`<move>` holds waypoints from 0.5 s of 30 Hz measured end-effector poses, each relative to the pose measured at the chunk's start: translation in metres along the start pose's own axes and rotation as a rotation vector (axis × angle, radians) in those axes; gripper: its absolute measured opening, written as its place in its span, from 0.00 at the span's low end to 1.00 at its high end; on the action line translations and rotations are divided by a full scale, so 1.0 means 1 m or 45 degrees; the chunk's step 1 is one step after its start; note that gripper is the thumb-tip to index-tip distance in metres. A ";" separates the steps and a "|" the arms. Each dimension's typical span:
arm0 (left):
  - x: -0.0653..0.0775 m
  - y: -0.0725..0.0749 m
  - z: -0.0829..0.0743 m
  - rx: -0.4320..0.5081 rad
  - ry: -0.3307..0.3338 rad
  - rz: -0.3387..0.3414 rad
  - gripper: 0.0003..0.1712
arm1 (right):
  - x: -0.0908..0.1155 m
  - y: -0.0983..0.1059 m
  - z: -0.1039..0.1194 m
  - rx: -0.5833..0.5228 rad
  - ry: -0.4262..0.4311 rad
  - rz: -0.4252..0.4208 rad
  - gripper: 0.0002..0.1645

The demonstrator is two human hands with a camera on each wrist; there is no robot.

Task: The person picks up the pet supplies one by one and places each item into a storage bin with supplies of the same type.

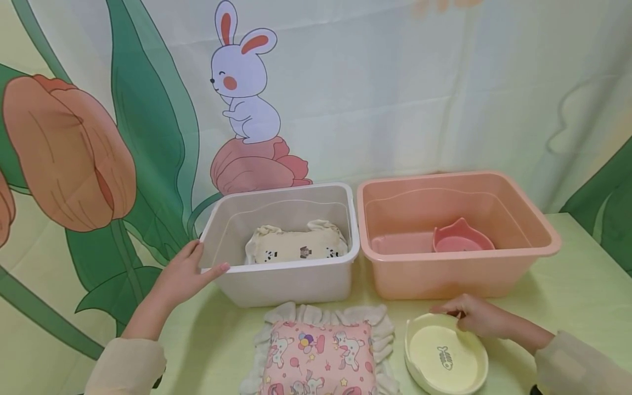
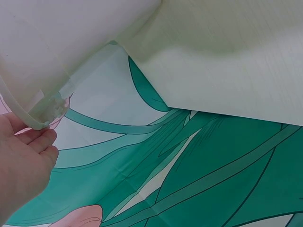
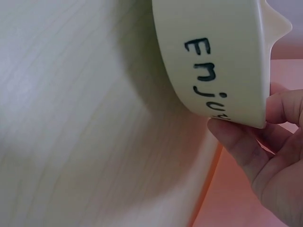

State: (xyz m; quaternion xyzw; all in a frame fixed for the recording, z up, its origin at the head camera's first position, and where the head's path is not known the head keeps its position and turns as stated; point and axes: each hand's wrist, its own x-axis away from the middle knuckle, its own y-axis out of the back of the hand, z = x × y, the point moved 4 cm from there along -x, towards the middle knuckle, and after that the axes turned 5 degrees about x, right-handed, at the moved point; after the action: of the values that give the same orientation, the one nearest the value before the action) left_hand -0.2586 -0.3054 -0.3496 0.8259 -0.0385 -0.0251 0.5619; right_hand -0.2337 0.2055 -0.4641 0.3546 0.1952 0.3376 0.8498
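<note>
Right hand [image 1: 476,317] pinches the yellow cat-eared bowl [image 1: 446,359] at its far edge, the side toward the pink bin [image 1: 449,277]. Wrist view: one finger lies against the lettered outer wall, others wrap the rim, so the wall sits between them. Likely reason for the edge hold: a thin rim suits a pinch and leaves the inside free. Bowl's body spreads from the fingers toward the wearer, right of the unicorn pillow [image 1: 321,356]; whether its base fully clears the surface [image 1: 568,291], cannot tell.

Left hand [image 1: 185,277] grips the white bin [image 1: 286,285] at its near left corner, thumb along the front rim, fingers curled about the left side. Probably steadies it.

White bin contains a dog-print pillow [image 1: 301,244]; pink bin, a pink bowl [image 1: 463,237]. That placing suggests sorting by kind, pillows left, bowls right. Unicorn pillow lies before the white bin, untouched.
</note>
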 end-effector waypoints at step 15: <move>0.002 0.002 -0.003 0.013 -0.002 0.003 0.55 | -0.001 0.005 0.008 0.096 0.127 0.023 0.33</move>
State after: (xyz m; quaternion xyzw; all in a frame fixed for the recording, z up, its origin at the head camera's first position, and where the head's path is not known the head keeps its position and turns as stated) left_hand -0.2564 -0.3034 -0.3469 0.8288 -0.0401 -0.0247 0.5576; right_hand -0.2317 0.2038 -0.4553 0.3708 0.2467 0.3551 0.8219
